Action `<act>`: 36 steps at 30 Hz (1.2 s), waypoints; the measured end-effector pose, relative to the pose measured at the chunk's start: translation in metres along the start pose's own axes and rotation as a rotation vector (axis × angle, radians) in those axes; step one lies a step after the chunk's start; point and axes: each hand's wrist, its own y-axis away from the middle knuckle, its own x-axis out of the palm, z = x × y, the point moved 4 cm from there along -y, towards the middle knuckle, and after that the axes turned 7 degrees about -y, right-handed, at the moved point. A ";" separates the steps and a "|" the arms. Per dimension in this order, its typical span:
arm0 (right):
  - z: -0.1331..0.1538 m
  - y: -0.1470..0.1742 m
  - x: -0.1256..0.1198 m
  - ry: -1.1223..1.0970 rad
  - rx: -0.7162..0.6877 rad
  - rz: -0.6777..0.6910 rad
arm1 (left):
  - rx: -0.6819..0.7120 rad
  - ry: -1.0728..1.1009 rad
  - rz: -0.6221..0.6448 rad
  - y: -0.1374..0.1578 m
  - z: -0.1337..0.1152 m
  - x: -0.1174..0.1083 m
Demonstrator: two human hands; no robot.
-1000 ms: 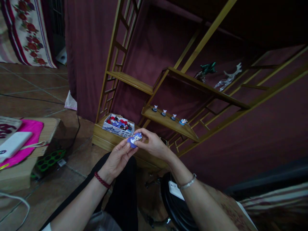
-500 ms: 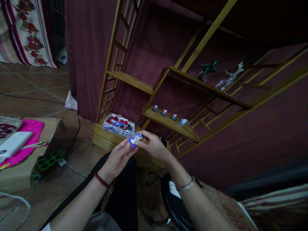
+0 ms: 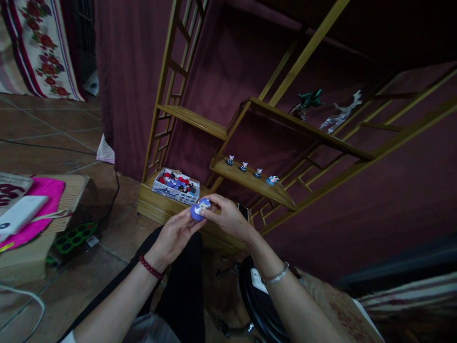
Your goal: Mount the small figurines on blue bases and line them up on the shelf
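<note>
Between my two hands is a small purple and white figurine (image 3: 199, 209), held above my lap in front of the shelf's base. My left hand (image 3: 177, 234) grips its lower left side with thumb and fingers, and a dark red bead bracelet circles that wrist. From the right, my right hand (image 3: 226, 215) pinches its upper part. Just beyond, an open box (image 3: 174, 195) of red, purple and dark figurines sits on the low wooden ledge. Several small figurines (image 3: 243, 166) stand in a row on the shelf board (image 3: 253, 183) behind my right hand.
A green ornament (image 3: 310, 99) and a clear ornament (image 3: 342, 113) stand on the upper shelf. At left, a cardboard box (image 3: 24, 262) bears a pink item and a white device (image 3: 23, 216). A black stool (image 3: 257, 305) is at lower right, and a cable crosses the floor.
The figurine has turned slightly between my fingers, and my left fingertips have shifted a little on it. Both hands stay in nearly the same place.
</note>
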 end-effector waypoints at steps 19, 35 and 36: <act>0.008 0.000 -0.005 0.019 -0.086 0.101 | -0.035 -0.018 -0.033 0.002 0.004 0.001; 0.010 0.002 -0.005 0.074 -0.114 0.138 | -0.057 -0.014 -0.052 0.004 0.008 0.000; 0.010 0.002 -0.005 0.082 -0.115 0.135 | -0.059 -0.016 -0.054 0.003 0.008 0.000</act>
